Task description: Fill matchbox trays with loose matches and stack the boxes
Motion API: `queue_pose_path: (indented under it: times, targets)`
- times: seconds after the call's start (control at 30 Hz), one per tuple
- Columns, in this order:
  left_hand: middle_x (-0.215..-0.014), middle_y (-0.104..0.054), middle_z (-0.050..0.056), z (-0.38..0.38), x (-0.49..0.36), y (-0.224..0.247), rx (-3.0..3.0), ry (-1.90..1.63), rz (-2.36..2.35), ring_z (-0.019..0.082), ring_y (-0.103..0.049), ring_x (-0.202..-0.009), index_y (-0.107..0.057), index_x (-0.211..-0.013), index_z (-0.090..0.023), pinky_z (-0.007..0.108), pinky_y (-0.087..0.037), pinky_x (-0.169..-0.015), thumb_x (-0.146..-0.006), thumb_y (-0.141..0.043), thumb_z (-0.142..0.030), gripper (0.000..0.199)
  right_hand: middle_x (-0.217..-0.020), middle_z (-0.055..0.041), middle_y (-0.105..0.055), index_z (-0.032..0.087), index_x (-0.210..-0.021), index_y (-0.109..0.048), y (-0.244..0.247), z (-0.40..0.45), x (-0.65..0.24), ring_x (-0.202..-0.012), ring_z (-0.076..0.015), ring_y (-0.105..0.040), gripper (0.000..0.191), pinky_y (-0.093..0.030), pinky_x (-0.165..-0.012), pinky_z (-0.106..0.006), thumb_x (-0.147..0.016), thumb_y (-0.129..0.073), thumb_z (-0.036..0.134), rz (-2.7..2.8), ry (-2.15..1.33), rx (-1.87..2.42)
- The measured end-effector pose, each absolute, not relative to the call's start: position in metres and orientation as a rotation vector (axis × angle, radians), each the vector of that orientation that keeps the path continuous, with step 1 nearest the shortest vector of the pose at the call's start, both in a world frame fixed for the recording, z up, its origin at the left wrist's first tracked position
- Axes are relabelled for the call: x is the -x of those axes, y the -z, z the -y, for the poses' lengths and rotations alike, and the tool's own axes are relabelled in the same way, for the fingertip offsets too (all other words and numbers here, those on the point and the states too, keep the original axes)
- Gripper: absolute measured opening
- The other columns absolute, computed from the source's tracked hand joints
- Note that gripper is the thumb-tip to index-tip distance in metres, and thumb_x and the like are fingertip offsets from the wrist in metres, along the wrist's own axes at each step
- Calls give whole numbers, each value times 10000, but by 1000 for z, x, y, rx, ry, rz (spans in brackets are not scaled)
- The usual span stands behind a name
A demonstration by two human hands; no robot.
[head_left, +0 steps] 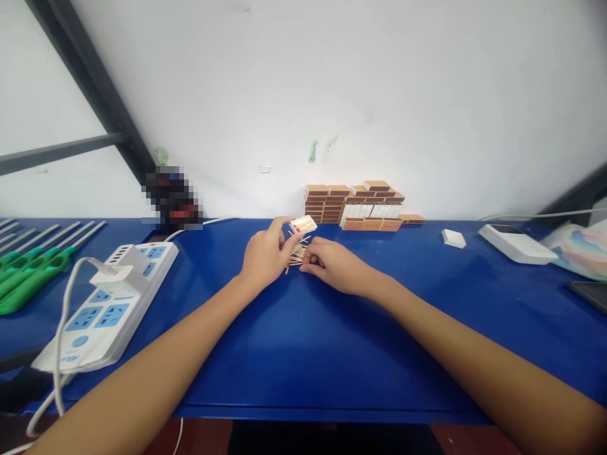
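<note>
Between thumb and fingers my left hand [268, 251] holds a small white matchbox tray [304, 224], tilted, with several red-tipped matches lying in it. Just below the tray, a loose heap of matches [296, 254] lies on the blue table. My right hand [339, 264] is at the right side of that heap, its fingers curled and pinched together. What those fingertips hold, if anything, is too small to make out. Behind my hands, matchboxes [324, 205] stand stacked against the wall.
On the left are a white power strip [105, 316] with a plugged-in charger and cable, and green-handled lighters [35, 272]. A small white block [454, 238], a white device [516, 244] and a colourful pack [583, 249] lie at the right. The table's front edge [303, 414] is below.
</note>
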State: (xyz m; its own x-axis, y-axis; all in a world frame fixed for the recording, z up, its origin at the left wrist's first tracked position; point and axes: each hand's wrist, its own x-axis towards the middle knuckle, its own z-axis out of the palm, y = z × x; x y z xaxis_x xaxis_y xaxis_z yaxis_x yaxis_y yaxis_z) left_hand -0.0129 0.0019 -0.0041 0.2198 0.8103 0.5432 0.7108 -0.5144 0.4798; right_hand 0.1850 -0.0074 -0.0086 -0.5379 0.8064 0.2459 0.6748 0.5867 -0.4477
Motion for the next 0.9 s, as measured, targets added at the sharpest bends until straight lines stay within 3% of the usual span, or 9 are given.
queue_pose_path:
  times: [0.4,0.63,0.9]
  targets:
    - [-612,-558,-65,-3,16,1,-2420,-1148,-1461,137,-510,-549,-626,-1255,-186,268,-324,-589,-1019,-622,-387,310,-929,-45,-607,185,-875,-618,9,6,-193,-797,-168,-572,108,-446,-757,-301,-976,-648,166,2374,-449,1152]
    - [-647,-622,-59,-3,17,7,-2503,-955,-1300,145,-548,-560,-586,-1309,-214,258,-351,-594,-1039,-590,-367,310,-975,-70,-597,211,-938,-574,-18,-1,-224,-822,-210,-556,96,-444,-759,-352,-1024,-562,252,2209,-70,1134]
    - [-645,-583,-74,5,12,8,-2488,-968,-1133,126,-515,-550,-576,-1333,-215,242,-365,-600,-1041,-583,-351,322,-1026,-90,-600,195,-973,-588,-17,2,-221,-835,-217,-561,94,-428,-740,-353,-1038,-532,234,2310,16,1185]
